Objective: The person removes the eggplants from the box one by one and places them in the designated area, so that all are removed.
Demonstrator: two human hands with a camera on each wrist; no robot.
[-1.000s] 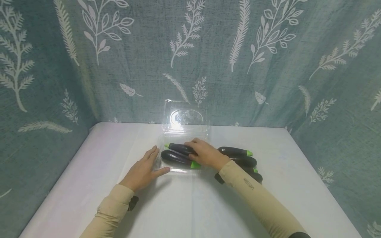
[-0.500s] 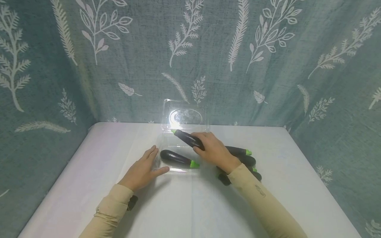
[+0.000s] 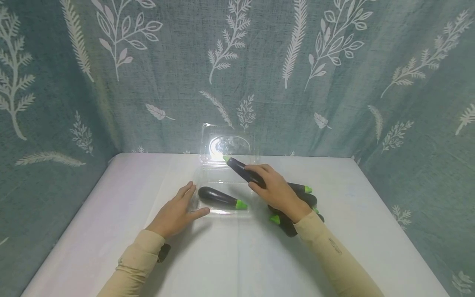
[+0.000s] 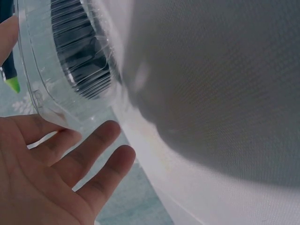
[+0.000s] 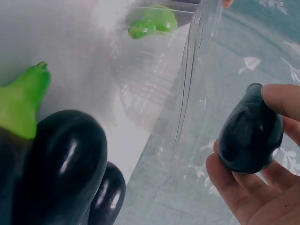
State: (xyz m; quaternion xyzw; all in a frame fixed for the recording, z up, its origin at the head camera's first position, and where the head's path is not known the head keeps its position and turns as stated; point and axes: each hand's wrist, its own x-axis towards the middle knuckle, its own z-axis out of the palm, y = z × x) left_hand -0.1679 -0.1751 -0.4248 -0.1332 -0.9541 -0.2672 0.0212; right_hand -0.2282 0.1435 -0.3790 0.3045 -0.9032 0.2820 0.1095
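My right hand [image 3: 276,189] grips a dark eggplant [image 3: 241,170] by its thick end, above the right side of a clear plastic clamshell box [image 3: 230,213]. Its green stem tip points up and left, toward the raised lid. In the right wrist view, thumb and fingers wrap the same eggplant [image 5: 251,133]. A second eggplant [image 3: 217,197] lies inside the box, green cap to the right. At the box's left side rests my left hand [image 3: 178,212], fingers spread. The left wrist view shows these fingers [image 4: 89,154] extended, some against the box rim [image 4: 35,89].
Several more eggplants [image 3: 287,227] lie in a pile right of the box, partly hidden under my right hand and forearm. The lid [image 3: 230,142] stands upright at the back, near the patterned curtain [image 3: 178,82]. A white cloth [image 3: 141,181] covers the table.
My right hand has lifted one eggplant off the box floor and carried it to the right, its stem end swinging upward. The left hand has stayed by the box.
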